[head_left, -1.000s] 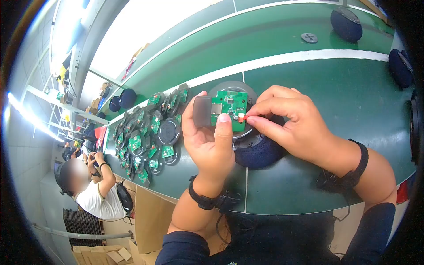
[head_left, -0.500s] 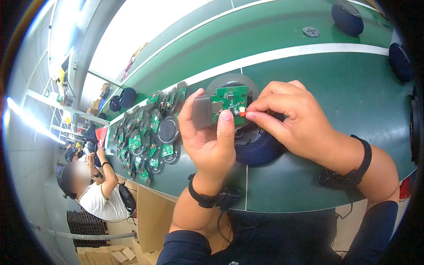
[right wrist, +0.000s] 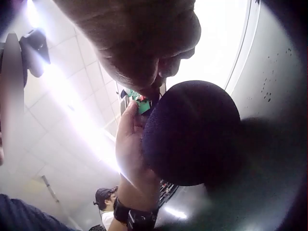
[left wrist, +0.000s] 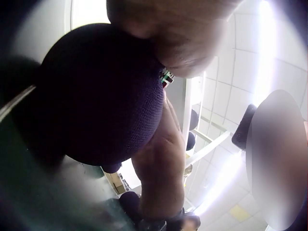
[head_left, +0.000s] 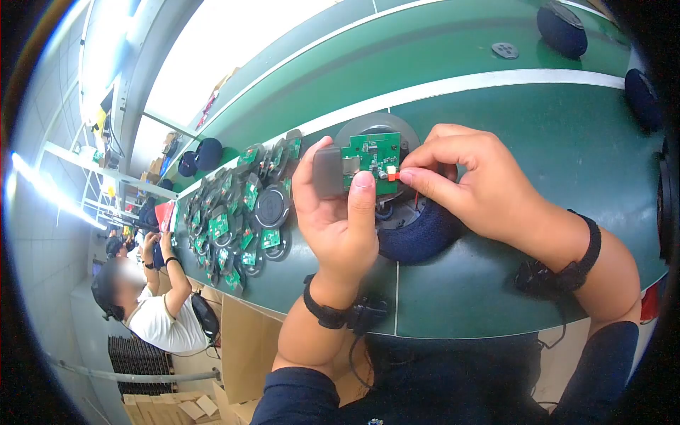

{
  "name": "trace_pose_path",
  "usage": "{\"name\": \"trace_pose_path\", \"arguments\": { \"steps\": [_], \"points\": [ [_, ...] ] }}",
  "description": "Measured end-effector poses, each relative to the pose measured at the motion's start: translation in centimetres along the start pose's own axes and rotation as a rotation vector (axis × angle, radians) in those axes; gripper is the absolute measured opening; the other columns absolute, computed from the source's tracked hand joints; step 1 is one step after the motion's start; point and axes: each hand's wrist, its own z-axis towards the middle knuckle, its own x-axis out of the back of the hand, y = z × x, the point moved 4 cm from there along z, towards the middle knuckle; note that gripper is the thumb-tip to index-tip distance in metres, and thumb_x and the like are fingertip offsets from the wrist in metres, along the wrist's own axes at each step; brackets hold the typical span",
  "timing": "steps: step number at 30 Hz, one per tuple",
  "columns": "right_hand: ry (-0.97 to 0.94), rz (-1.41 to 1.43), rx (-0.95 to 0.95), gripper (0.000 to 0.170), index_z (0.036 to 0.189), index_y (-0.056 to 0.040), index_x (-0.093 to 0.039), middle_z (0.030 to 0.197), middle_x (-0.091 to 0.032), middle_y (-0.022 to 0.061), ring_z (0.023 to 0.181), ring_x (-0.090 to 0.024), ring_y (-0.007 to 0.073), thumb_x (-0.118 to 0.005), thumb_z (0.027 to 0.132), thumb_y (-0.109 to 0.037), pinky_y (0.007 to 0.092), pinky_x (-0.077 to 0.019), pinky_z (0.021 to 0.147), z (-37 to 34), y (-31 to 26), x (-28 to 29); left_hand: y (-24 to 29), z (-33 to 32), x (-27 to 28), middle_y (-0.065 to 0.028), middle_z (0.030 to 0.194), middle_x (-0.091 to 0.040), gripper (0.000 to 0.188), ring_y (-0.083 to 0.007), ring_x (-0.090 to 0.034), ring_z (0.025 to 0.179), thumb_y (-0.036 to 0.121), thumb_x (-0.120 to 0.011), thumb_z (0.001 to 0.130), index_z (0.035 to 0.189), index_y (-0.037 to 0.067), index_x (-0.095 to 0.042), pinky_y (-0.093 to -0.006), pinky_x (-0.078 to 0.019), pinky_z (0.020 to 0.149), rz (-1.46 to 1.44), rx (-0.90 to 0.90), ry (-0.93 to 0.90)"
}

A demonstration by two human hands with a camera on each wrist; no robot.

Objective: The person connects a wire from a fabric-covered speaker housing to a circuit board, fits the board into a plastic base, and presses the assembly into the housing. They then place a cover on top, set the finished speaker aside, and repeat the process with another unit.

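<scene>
A green circuit board [head_left: 382, 147] with a dark grey housing [head_left: 328, 172] at its left edge is gripped by my left hand [head_left: 336, 219], thumb on the board's lower part. My right hand [head_left: 482, 180] pinches a small red plug [head_left: 394, 177] between thumb and forefinger, at the white connector on the board's right side. Beneath both hands a dark blue fabric-covered round body [head_left: 418, 237] sits on the table, its inside facing up, with a thin red wire near the plug. In the left wrist view this round body [left wrist: 106, 96] hides much of the work.
Left of my hands lies a heap of boards with round grey parts [head_left: 270, 208]. Two fabric-covered bodies [head_left: 562, 30] [head_left: 643, 99] and a small grey disc [head_left: 505, 50] are at the back and right. Another person [head_left: 166, 322] works at the far left.
The board has tilted and shifted slightly, moving a little up and to the right. My right hand still pinches the red plug at the connector; a red wire below it now shows.
</scene>
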Motion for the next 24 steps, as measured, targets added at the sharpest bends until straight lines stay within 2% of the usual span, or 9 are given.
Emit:
{"name": "trace_pose_path", "arguments": {
  "steps": [4, 6, 10, 16, 18, 19, 21, 22, 24],
  "points": [
    [-0.007, -0.029, -0.061, 0.016, 0.088, 0.0014, -0.072, 0.075, -0.064, 0.0128, 0.064, -0.06, 0.0203, -0.075, 0.086, -0.014, 0.0324, -0.0462, 0.061, 0.0, -0.1, 0.4, -0.1, -0.1, 0.1, -0.0085, 0.12, -0.057, 0.052, -0.0152, -0.059, 0.106, 0.001, -0.063, 0.095, 0.141, -0.001, -0.04, -0.0311, -0.0493, 0.094, 0.0, 0.002, -0.013],
    [-0.031, 0.048, -0.128, 0.011, 0.088, -0.0003, -0.074, 0.076, -0.061, 0.0049, 0.068, -0.051, 0.0114, -0.077, 0.086, -0.011, 0.0273, -0.0409, 0.063, 0.0, 0.1, 0.3, -0.1, -0.2, 0.0, -0.0086, 0.12, -0.057, 0.052, -0.0155, -0.059, 0.106, 0.001, -0.064, 0.095, 0.141, -0.001, -0.04, -0.0314, -0.0495, 0.094, -0.006, 0.014, -0.017],
    [-0.026, 0.055, -0.142, 0.018, 0.084, 0.003, -0.071, 0.075, -0.065, 0.0112, 0.066, -0.061, 0.0179, -0.077, 0.085, -0.014, 0.0308, -0.0474, 0.063, 0.2, -0.2, 0.5, 0.1, -0.3, -0.4, -0.0099, 0.122, -0.058, 0.053, -0.016, -0.059, 0.107, 0.004, -0.064, 0.096, 0.143, 0.0, -0.039, -0.0315, -0.0484, 0.095, -0.007, -0.001, -0.025],
    [-0.054, 0.007, -0.109, 0.015, 0.084, 0.0016, -0.072, 0.075, -0.066, 0.0093, 0.068, -0.061, 0.0155, -0.076, 0.085, -0.013, 0.0296, -0.0481, 0.065, 0.7, -0.2, 1.3, -0.2, -0.8, -0.7, -0.0109, 0.121, -0.057, 0.053, -0.017, -0.059, 0.106, 0.004, -0.061, 0.097, 0.144, 0.003, -0.035, -0.0317, -0.047, 0.096, 0.049, -0.054, -0.005],
    [-0.218, 0.056, 0.01, 0.013, 0.084, -0.0012, -0.073, 0.075, -0.065, 0.0044, 0.07, -0.059, 0.011, -0.075, 0.088, -0.013, 0.0278, -0.0477, 0.066, 1.4, -0.6, 2.4, 0.1, -0.9, -0.8, -0.0088, 0.12, -0.054, 0.053, -0.0152, -0.056, 0.104, 0.001, -0.061, 0.096, 0.143, 0.004, -0.036, -0.0314, -0.0465, 0.093, -0.005, -0.06, 0.062],
    [-0.224, 0.101, -0.056, 0.012, 0.088, -0.0031, -0.072, 0.077, -0.063, -0.0007, 0.072, -0.053, 0.0075, -0.071, 0.092, -0.014, 0.0257, -0.0436, 0.066, 1.5, 0.3, 3.4, 0.0, -0.9, -0.5, -0.0088, 0.12, -0.054, 0.053, -0.0152, -0.056, 0.104, 0.001, -0.061, 0.096, 0.143, 0.004, -0.036, -0.0314, -0.0465, 0.093, -0.016, -0.069, 0.078],
    [-0.066, 0.196, -0.095, 0.015, 0.095, -0.0023, -0.069, 0.083, -0.065, -0.0011, 0.077, -0.055, 0.0074, -0.065, 0.097, -0.017, 0.0243, -0.0462, 0.072, 2.4, 3.4, 4.8, -0.9, -1.1, -0.1, -0.0079, 0.117, -0.053, 0.054, -0.0147, -0.056, 0.101, 0.002, -0.062, 0.095, 0.143, 0.004, -0.036, -0.0303, -0.0465, 0.091, -0.066, -0.02, -0.018],
    [-0.066, 0.112, -0.105, 0.02, 0.106, -0.0031, -0.067, 0.094, -0.068, 0.0016, 0.085, -0.058, 0.0086, -0.058, 0.102, -0.02, 0.0259, -0.048, 0.079, 2.6, 5.4, 5.0, -1.1, -1.2, -0.1, -0.0066, 0.115, -0.052, 0.055, -0.0143, -0.056, 0.099, 0.002, -0.062, 0.095, 0.142, 0.003, -0.036, -0.0299, -0.0474, 0.089, -0.102, -0.04, -0.082],
    [-0.104, 0.142, -0.205, 0.023, 0.109, -0.0032, -0.066, 0.1, -0.069, 0.0032, 0.09, -0.06, 0.0094, -0.056, 0.103, -0.023, 0.0272, -0.0485, 0.082, 2.3, 6.5, 4.0, -1.3, -1.2, -0.4, -0.0099, 0.119, -0.055, 0.052, -0.016, -0.059, 0.103, 0.002, -0.061, 0.095, 0.141, 0.004, -0.037, -0.031, -0.0493, 0.089, -0.169, -0.038, -0.153]
  ]
}}
